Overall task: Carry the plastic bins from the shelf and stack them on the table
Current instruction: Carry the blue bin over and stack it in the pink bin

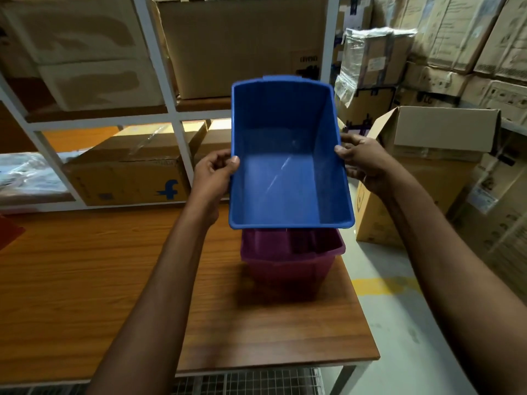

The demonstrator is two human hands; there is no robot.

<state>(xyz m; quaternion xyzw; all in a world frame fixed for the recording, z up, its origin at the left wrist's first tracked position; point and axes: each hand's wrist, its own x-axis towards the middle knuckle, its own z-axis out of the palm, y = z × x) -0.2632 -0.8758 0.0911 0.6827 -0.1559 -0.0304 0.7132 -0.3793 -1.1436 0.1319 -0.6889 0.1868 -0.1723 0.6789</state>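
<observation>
An empty blue plastic bin (288,163) hangs in the air, tilted with its opening toward me. My left hand (214,175) grips its left rim, thumb inside the edge. My right hand (362,163) grips the right rim the same way. Directly below the blue bin, a purple bin (288,260) stands upright on the wooden table (114,280) near its right edge. Most of the purple bin's opening is hidden by the blue one.
A white metal shelf (176,121) packed with cardboard boxes stands behind the table. An open cardboard box (422,172) sits on the floor to the right, with more stacked boxes beyond. A red object (10,232) pokes in at the table's left edge.
</observation>
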